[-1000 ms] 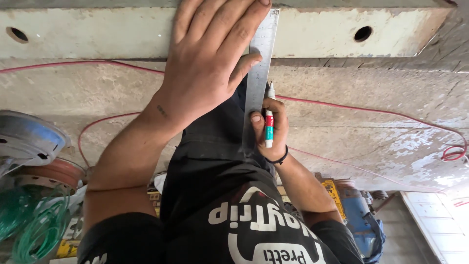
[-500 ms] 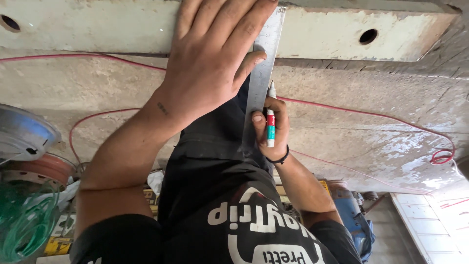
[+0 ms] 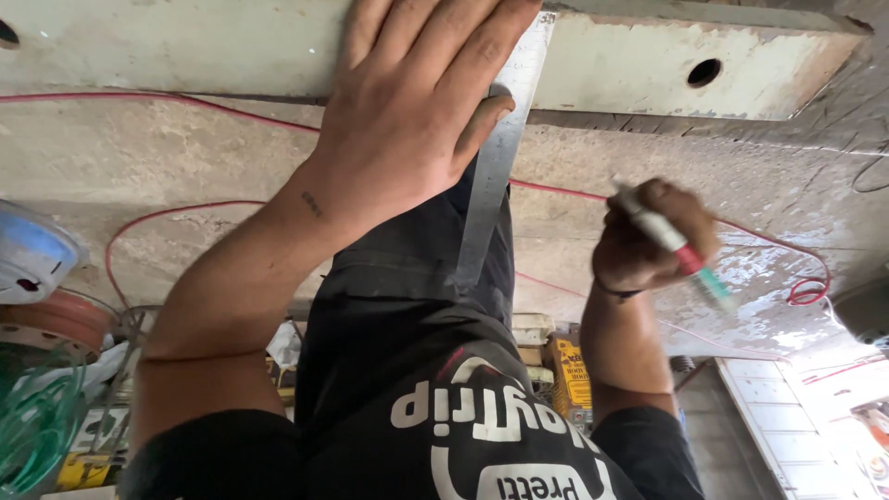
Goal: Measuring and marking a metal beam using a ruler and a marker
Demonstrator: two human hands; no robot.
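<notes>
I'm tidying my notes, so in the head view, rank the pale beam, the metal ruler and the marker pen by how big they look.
1. pale beam, spanning most of the frame
2. metal ruler, partly covered by the left hand
3. marker pen, in the right hand, blurred

We are in a rough workshop or building site, with a bare, stained concrete floor (image 3: 185, 157) under us. A drilled metal beam (image 3: 648, 69), a steel ruler (image 3: 495, 176), loose red wire (image 3: 185, 215) and a coil of green hose (image 3: 37, 426) lie about
</notes>
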